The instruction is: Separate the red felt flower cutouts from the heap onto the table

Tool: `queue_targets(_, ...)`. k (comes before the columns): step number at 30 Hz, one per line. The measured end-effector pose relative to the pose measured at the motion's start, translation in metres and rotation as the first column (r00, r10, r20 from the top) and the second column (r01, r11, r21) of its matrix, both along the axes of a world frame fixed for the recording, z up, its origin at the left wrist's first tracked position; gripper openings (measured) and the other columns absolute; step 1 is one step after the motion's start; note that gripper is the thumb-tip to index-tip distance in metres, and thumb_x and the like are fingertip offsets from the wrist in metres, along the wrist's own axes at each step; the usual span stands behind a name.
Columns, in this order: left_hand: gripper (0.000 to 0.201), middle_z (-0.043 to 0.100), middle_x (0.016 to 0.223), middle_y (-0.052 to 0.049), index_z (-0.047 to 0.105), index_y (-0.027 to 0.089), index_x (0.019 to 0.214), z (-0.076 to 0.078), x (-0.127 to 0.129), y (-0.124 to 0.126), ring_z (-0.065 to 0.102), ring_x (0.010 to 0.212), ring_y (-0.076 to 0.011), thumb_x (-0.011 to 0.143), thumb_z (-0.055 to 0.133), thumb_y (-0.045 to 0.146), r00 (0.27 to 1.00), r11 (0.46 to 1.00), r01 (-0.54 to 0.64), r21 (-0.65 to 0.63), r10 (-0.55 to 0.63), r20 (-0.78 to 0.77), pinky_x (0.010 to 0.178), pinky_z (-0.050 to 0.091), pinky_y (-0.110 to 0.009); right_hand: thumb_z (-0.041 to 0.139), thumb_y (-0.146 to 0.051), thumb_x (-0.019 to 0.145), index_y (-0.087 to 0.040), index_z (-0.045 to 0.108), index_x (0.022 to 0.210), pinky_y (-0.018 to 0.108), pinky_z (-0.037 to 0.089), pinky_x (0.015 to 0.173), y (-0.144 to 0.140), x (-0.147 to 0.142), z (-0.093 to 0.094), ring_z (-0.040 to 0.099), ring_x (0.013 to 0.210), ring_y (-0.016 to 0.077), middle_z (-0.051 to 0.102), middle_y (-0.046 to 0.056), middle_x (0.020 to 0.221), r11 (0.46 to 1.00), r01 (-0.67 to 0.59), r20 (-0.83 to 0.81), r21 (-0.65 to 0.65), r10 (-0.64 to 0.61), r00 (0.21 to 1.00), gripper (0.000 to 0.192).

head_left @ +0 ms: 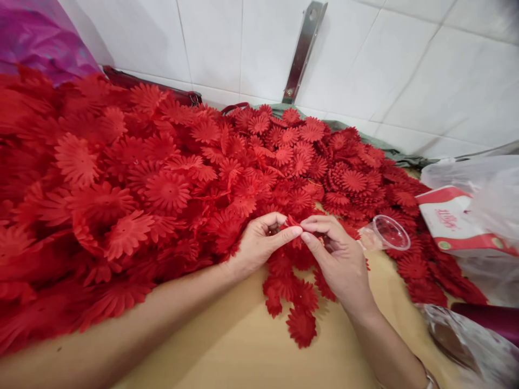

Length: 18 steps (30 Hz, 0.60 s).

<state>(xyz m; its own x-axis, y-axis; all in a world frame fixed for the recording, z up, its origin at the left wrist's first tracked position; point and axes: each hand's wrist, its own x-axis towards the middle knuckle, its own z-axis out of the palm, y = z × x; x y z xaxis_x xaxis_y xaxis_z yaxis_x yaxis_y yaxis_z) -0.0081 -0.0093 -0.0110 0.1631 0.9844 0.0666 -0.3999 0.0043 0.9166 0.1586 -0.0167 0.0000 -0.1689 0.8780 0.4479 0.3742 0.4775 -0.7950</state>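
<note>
Head view: I see both hands meeting over the wooden table, just in front of a large heap of red fabric flowers. My left hand is closed in a pinch, thumb and forefinger pressed on a small red flower piece. My right hand is also closed on the same piece from the other side, its fingertips touching those of the left hand. The piece is held slightly above the table, between the two hands.

Directly below the hands, a few loose red flowers lie flat on the bare wood. The heap covers the left and rear of the table and reaches the white tiled wall.

To the right of the right hand, a clear plastic cup lies on its side. Farther right is a white and red box, partly wrapped in a clear plastic bag. A metal bracket is fixed to the wall.
</note>
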Motion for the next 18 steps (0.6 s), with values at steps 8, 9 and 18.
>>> queue_targets(8,0.041,0.054,0.069,0.003,0.064,0.013,0.080,0.0013,0.0008,-0.0040,0.045,0.065,-0.0088,0.077,0.079,0.051,0.996,0.999,0.036,0.012,-0.035,-0.077,0.065,0.037,-0.023,0.061,-0.025,0.097,-0.025,0.068,0.095,0.029,0.050,0.092,0.0014,0.0001,-0.0021,0.065,0.100,0.0155,0.069,0.002,0.102,0.998,0.039,0.038,0.045,-0.040,0.998,0.007)
queue_targets(9,0.041,0.054,0.069,0.003,0.063,0.014,0.079,0.0007,0.0011,-0.0043,0.044,0.065,-0.0088,0.077,0.079,0.052,0.996,0.999,0.035,0.015,-0.033,-0.080,0.064,0.037,-0.023,0.059,-0.026,0.098,-0.025,0.067,0.094,0.029,0.051,0.091,0.0013,-0.0002,-0.0014,0.065,0.099,0.0158,0.069,0.002,0.101,0.998,0.036,0.048,0.046,-0.039,0.998,0.009)
queue_targets(18,0.045,0.067,0.076,-0.001,0.070,0.014,0.082,-0.0027,0.0034,-0.0020,0.056,0.074,-0.0128,0.072,0.081,0.057,0.996,0.998,-0.058,0.038,0.060,-0.072,0.074,0.044,-0.024,0.065,-0.032,0.095,-0.025,0.067,0.099,0.031,0.054,0.091,0.0040,-0.0039,-0.0081,0.067,0.100,0.0184,0.071,0.003,0.103,0.997,0.068,0.000,0.037,-0.068,0.998,0.009)
